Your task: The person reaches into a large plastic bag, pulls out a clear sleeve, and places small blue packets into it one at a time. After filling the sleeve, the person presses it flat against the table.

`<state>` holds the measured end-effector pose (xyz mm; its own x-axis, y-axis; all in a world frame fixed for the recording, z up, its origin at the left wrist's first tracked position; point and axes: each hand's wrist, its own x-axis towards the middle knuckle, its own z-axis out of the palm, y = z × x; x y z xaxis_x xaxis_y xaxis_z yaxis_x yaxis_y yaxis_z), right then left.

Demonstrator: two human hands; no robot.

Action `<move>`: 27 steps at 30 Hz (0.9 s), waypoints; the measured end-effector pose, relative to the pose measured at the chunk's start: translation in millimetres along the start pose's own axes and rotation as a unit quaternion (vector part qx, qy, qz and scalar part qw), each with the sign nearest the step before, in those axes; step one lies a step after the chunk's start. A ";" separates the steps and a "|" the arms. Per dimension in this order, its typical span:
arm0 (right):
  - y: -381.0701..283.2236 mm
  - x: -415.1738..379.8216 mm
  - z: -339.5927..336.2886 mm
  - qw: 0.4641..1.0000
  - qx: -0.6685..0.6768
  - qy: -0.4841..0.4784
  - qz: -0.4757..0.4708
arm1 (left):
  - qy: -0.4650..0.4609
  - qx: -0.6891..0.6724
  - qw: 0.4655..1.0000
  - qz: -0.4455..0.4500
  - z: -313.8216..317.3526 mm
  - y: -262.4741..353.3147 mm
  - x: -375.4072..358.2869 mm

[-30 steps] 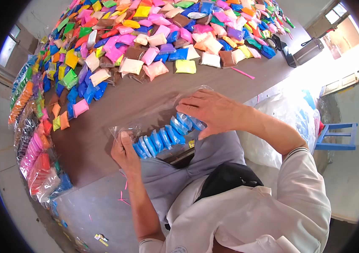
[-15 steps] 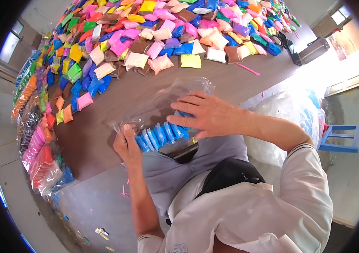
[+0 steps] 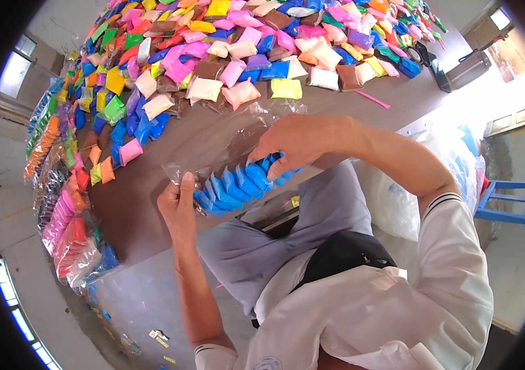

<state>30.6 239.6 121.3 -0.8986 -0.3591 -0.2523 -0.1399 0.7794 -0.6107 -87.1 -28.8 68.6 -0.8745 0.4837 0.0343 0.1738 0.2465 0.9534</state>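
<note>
A row of small blue packets [image 3: 238,184] lies side by side inside a clear plastic bag [image 3: 247,127] at the table's near edge, above my lap. My left hand [image 3: 178,200] pinches the bag's left end, thumb on top. Over the right end of the row, my right hand [image 3: 302,143] is bent down, its thumb and fingers closed around the packets there. That hand hides part of the row. The bag's loose, wrinkled film spreads over the tabletop behind the packets.
Many colourful packets [image 3: 241,94] are heaped across the back of the brown table [image 3: 145,216]. Filled clear bags [image 3: 68,216] line its left edge. At the right are a metal flask [image 3: 469,71], a large translucent bag [image 3: 392,203] and a blue stool [image 3: 509,200]. A pink strip [image 3: 373,98] lies near the heap.
My right hand has gone from spread fingers over the bag to curled around the right-end packets. The blue row now reaches further right and looks more exposed. My left hand keeps its hold.
</note>
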 end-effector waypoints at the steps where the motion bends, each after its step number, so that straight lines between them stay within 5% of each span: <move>1: 2.1 2.0 -2.0 1.000 0.008 -0.010 0.002 | -0.002 0.003 1.000 0.000 -0.2 2.7 1.4; 7: 18.8 21.8 -18.5 0.992 0.085 -0.096 -0.007 | -0.011 0.021 0.999 -0.028 -6.2 9.8 8.9; 15: 17.0 22.7 -15.4 0.996 0.036 -0.078 -0.003 | -0.017 0.067 0.995 -0.068 -30.1 -0.8 7.2; 18: 19.6 21.0 -12.6 0.997 0.038 -0.060 -0.017 | 0.024 -0.013 0.997 -0.075 -30.1 7.0 0.5; 27: 20.1 23.1 -10.2 0.996 0.058 -0.067 -0.012 | -0.007 0.115 0.993 0.031 2.5 41.2 -6.6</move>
<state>2.8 252.2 110.9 -0.8311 -0.4477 -0.3300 -0.1040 0.7079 -0.6986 -73.0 -19.7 106.9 -0.8531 0.5148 0.0850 0.3266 0.3999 0.8564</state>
